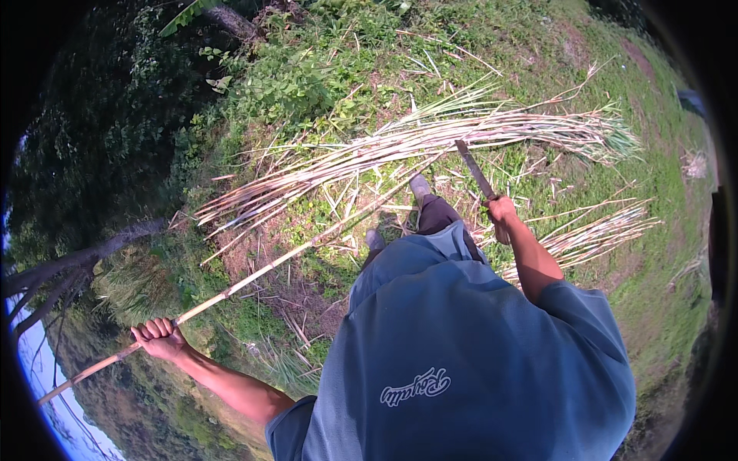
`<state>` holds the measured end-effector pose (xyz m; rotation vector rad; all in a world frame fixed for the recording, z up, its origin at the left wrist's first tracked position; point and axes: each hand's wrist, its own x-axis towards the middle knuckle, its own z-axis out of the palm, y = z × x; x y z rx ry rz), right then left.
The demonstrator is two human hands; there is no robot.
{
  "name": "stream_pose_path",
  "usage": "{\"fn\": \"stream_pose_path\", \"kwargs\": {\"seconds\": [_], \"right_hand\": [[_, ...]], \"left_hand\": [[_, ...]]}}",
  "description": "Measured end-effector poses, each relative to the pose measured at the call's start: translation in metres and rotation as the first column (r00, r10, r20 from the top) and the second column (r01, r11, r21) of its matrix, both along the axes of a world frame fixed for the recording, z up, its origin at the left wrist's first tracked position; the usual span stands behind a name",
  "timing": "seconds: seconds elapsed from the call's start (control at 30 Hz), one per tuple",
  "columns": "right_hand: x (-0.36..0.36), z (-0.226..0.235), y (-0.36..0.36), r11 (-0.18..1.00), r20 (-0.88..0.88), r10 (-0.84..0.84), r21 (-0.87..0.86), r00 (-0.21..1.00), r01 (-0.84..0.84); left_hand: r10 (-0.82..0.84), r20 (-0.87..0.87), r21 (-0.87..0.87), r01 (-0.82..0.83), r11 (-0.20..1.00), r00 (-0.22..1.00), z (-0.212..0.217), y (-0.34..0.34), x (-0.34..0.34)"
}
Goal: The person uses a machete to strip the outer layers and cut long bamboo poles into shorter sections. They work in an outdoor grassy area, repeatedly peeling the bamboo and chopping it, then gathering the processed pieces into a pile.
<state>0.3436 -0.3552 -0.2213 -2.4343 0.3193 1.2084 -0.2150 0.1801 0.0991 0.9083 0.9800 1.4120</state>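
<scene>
My left hand (160, 338) is wrapped round a long pale cane stalk (269, 266), out at the left. The stalk slants up to the right, and its far end reaches the large pile of cut stalks (369, 147). In my right hand (502, 215) is the handle of a machete (478, 174). Its dark blade points up and away, with the tip by the near edge of the pile, close to the far end of the cane. Both arms are spread wide.
A smaller bundle of stalks (596, 238) lies on the grass at the right. My shoes (420, 187) stand just before the large pile. Leafy bushes (300, 84) grow beyond it. Bare dark branches (84, 257) reach in at the left, above a slope.
</scene>
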Motion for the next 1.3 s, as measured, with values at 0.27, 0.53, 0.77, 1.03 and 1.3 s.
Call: {"fn": "stream_pose_path", "kwargs": {"seconds": [0.27,0.53,0.77,1.03,1.3], "right_hand": [[-0.141,-0.014,-0.105,0.902,0.022,-0.407,0.169,0.913,0.397],[-0.246,-0.007,-0.214,0.822,-0.033,-0.563,0.080,0.826,0.564],[-0.244,-0.056,-0.329,0.846,-0.131,-0.502,0.133,0.855,0.517],[-0.136,-0.008,-0.228,0.963,-0.051,-0.247,-0.122,0.968,0.239],[-0.013,0.008,-0.109,0.867,-0.079,-0.453,0.194,0.888,0.460]], "left_hand": [[-0.051,0.088,-0.129,0.062,0.990,0.995,-0.110,0.039,-0.022],[-0.077,0.098,-0.188,0.094,0.978,0.992,-0.173,0.022,-0.085],[0.030,0.103,-0.203,-0.009,0.979,0.994,-0.184,-0.018,-0.132],[-0.127,0.003,-0.116,0.126,0.985,0.992,-0.150,-0.082,-0.028],[-0.647,0.055,-0.035,0.649,0.760,0.761,-0.071,-0.065,0.321]]}}
